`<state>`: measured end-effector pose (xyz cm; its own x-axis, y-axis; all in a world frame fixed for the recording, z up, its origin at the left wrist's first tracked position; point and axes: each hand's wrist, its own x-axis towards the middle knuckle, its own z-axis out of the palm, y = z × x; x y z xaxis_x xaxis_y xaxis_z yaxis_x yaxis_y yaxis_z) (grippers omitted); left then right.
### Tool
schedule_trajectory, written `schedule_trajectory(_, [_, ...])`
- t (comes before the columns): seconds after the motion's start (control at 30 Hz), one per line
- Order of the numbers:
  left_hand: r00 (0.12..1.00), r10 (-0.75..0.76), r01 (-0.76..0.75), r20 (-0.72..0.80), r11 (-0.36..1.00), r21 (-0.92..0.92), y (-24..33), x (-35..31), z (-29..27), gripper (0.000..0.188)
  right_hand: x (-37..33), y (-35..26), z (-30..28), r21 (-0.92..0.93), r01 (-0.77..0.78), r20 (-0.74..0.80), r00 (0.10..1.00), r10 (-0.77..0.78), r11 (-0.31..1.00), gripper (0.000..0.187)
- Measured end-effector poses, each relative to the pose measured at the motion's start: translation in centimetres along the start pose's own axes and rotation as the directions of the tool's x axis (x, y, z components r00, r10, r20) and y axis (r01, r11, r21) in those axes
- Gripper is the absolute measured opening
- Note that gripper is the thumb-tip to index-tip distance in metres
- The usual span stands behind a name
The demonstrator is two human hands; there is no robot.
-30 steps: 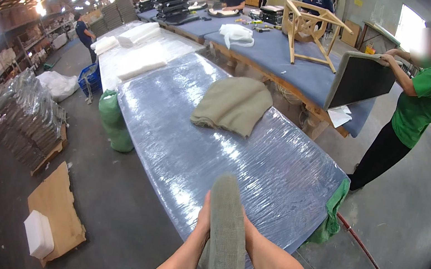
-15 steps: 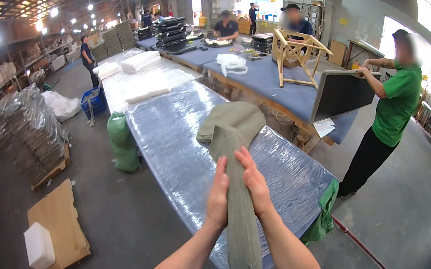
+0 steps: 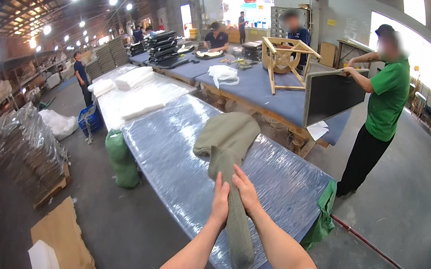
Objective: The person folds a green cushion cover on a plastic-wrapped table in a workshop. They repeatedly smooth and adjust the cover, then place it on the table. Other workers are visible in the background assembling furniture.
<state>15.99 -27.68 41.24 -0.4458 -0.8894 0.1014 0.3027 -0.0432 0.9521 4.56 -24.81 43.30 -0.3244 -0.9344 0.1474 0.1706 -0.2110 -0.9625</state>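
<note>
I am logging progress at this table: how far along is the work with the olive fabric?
Done: one olive fabric piece lies spread on the plastic-wrapped table. In hand: the left hand and right hand press on a long olive fabric strip, its far end on the spread piece. Left: the strip's near end hangs past the table edge, not yet laid flat.

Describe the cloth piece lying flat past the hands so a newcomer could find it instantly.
Start at the long worktable wrapped in shiny clear plastic film running through the middle of the workshop. Near its centre lies a folded olive-green fabric piece, just beyond the olive-green fabric strip pressed between the left hand and right hand. It is the only green item lying flat there; the white foam slabs sit farther along.
</note>
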Motion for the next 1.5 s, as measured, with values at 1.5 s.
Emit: schedule_trajectory(1.5, [0.985,-0.171,0.171,-0.011,0.975,0.139,-5.6,13.7,-1.7,0.079,16.4,6.8,-7.8,-0.117,0.012,-0.182,0.983,-0.033,0.993,0.067])
